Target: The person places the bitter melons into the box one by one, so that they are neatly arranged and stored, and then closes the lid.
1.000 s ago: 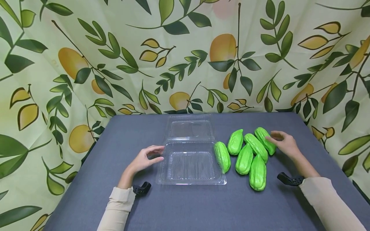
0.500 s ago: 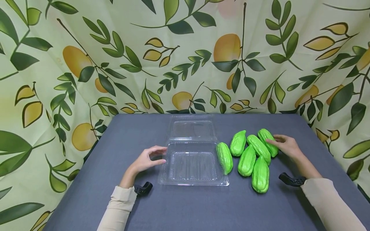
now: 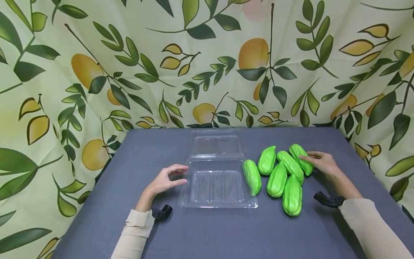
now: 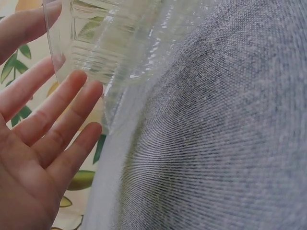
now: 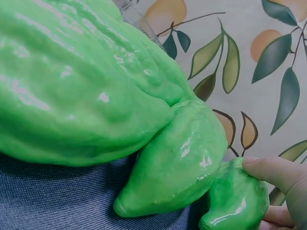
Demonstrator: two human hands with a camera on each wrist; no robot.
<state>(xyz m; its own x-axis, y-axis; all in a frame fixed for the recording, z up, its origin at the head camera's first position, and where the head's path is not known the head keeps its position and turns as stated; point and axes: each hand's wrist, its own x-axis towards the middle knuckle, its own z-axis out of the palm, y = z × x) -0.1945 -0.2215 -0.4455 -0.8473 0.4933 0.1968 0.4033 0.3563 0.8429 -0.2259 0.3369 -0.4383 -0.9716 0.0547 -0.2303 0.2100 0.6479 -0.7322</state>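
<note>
My left hand [image 3: 164, 179] is at the left edge of a clear plastic clamshell box [image 3: 218, 206], its lid [image 3: 216, 144] laid back behind the base. In the left wrist view, the fingers spread loosely by the box's thin rim, and the thumb and a fingertip seem to touch it. My right hand [image 3: 324, 163] pinches the farthest-right bright green bitter melon [image 3: 299, 157] between thumb and fingers. From the right wrist, the thumb [image 5: 268, 171] lies on that melon's near side; the other fingers are partly hidden behind it. The melon still rests on the table.
Several other bitter melons [image 3: 276, 180] lie clustered right of the box. One melon [image 3: 252, 176] lies against the box's right side. A grey cloth covers the table [image 3: 207, 233], and a leaf-and-fruit patterned curtain [image 3: 207, 54] hangs behind it.
My right hand's thumb and fingers have closed in on the far-right melon. The left hand keeps its place at the box edge. The head view has shifted slightly.
</note>
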